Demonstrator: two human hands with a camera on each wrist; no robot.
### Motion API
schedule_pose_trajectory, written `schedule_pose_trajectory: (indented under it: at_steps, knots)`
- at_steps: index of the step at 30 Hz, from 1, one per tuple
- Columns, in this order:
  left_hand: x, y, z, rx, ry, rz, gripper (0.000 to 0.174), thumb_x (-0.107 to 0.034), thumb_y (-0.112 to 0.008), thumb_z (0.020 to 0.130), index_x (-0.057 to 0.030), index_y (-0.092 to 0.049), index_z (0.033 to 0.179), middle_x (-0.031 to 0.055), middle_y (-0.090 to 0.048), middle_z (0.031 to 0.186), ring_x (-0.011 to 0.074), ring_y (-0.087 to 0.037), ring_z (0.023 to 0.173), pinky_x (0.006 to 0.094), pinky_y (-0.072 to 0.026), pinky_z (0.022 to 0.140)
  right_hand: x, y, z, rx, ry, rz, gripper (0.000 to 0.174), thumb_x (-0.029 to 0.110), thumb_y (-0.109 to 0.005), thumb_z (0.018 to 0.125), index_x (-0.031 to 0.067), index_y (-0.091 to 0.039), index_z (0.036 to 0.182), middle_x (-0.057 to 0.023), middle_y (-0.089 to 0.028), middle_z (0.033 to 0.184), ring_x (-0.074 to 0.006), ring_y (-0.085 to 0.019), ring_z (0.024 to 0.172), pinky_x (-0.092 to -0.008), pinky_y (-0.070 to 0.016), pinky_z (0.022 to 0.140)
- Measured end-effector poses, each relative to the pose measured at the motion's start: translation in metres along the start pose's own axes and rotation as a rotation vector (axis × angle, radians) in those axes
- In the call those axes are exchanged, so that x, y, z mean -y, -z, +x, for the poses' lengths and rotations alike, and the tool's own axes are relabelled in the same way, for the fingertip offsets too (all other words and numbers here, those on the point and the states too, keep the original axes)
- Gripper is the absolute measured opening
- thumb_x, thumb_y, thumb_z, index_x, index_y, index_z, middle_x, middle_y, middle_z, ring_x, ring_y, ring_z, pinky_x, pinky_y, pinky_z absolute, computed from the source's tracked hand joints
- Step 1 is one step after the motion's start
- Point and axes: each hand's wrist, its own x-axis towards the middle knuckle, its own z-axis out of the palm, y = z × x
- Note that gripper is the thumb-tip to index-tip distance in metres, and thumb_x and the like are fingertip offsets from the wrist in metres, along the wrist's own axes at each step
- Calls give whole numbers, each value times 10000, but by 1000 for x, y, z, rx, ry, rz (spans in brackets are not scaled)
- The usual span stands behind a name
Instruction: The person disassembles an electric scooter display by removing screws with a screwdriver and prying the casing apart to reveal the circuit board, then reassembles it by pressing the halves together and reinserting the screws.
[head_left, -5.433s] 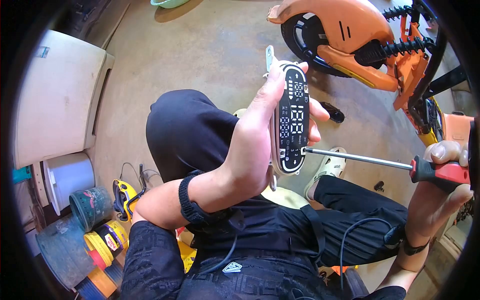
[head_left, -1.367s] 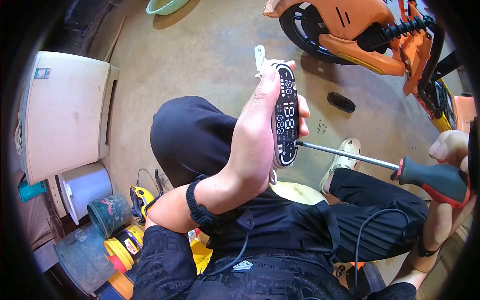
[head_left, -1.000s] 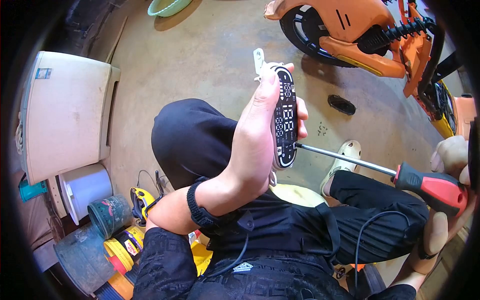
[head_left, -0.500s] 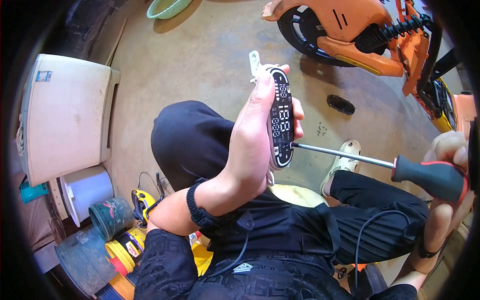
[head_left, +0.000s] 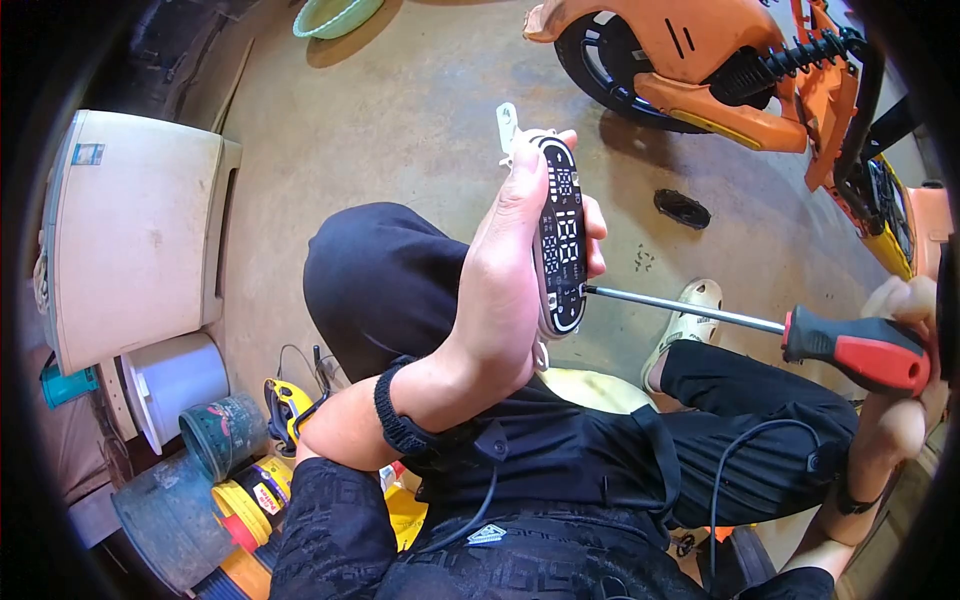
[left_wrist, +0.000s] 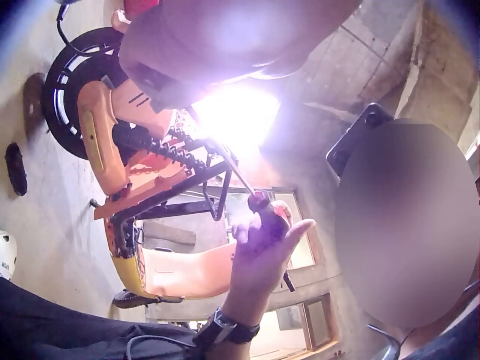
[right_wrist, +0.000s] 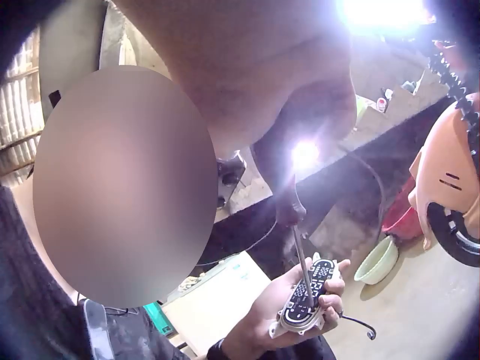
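My left hand (head_left: 500, 270) grips an oval display unit (head_left: 563, 240) with a black face and white digit segments, thumb along its near edge and fingers behind. A pale tab sticks out at its top end. In my right hand (head_left: 905, 300) is a screwdriver (head_left: 855, 350) with a red and dark grey handle. Its long metal shaft runs leftward, the tip right at the lower right edge of the display. The right wrist view shows the shaft (right_wrist: 301, 259) meeting the display face (right_wrist: 311, 292) near one end. In the left wrist view, the right hand's (left_wrist: 262, 244) thumb points away from the handle.
An orange scooter (head_left: 700, 70) lies at the upper right, near a black oval part (head_left: 683, 209) and several small screws (head_left: 644, 258) on the floor. A white cabinet (head_left: 130, 230), buckets (head_left: 222, 437) and a yellow tool (head_left: 289, 408) stand left. A green basin (head_left: 338, 15) sits at the back.
The screwdriver handle has turned about its axis between frames, with its tip staying at the display's edge. Display and left hand have drifted slightly left. Over the longer span the head view has shifted.
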Motion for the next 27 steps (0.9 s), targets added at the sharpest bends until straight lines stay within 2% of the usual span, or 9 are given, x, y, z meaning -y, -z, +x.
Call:
schedule_pose_trajectory:
  at_steps: [11,13,14,16,17,20,22,25,27]
  knots:
    - [0,-1,0,6,-1,-31,496,-458,-378,1102,-85,-447,1421,44,-611,862,110,-591,720,236,-480,672,-4,-5,26,442,474,127,639,291,-804,807,20,-434,1252,-156,-594,906,-237,-619,708,-312,-537,697]
    - [0,-1,0,4,-3,-23,498,-457,-377,1102,-80,-445,1420,44,-610,863,110,-590,720,237,-481,672,26,-18,6,3,-147,-98,646,301,-814,809,19,-436,1251,-153,-589,909,-245,-627,744,-311,-545,723]
    - [0,-1,0,1,-5,-15,499,-456,-375,1103,-76,-443,1420,44,-610,863,111,-590,719,238,-482,673,30,-2,2,2,-147,-98,646,301,-814,809,19,-436,1251,-153,-589,909,-245,-627,744,-311,-545,723]
    - [0,-2,-1,3,-4,-18,499,-454,-375,1104,-73,-444,1418,44,-610,863,111,-589,718,240,-482,674,30,36,-3,417,-131,-649,860,792,-489,908,10,-498,1264,-114,-568,1094,-218,-594,1021,-347,-474,975]
    - [0,-2,-1,4,-3,-22,498,-451,-374,1104,-70,-445,1417,44,-610,864,112,-589,716,241,-483,675,39,-10,12,399,-5,-246,706,333,-851,792,24,-422,1260,-161,-591,944,-251,-630,788,-337,-552,783]
    - [-1,-2,-1,10,-7,-21,495,-451,-376,1104,-73,-446,1416,43,-609,862,111,-589,717,242,-484,678,-9,4,31,480,513,30,764,355,-878,773,30,-401,1273,-169,-599,966,-253,-626,810,-375,-554,823]
    - [-1,-2,-1,8,-4,-21,495,-453,-378,1103,-76,-445,1417,42,-609,864,112,-589,719,243,-483,679,-4,-2,26,436,506,33,805,367,-895,761,33,-383,1284,-184,-604,993,-261,-627,805,-404,-554,837]
    - [0,-2,0,7,0,-23,494,-457,-381,1101,-84,-442,1420,41,-609,867,113,-588,722,244,-481,679,5,-2,15,333,420,11,759,360,-878,781,32,-399,1271,-169,-607,960,-249,-626,794,-392,-559,831]
    - [0,-2,0,7,-1,-23,493,-460,-383,1100,-89,-440,1421,40,-609,868,114,-588,723,244,-479,679,22,7,2,257,-109,-172,711,368,-854,812,31,-417,1261,-156,-614,922,-234,-630,787,-362,-552,810]
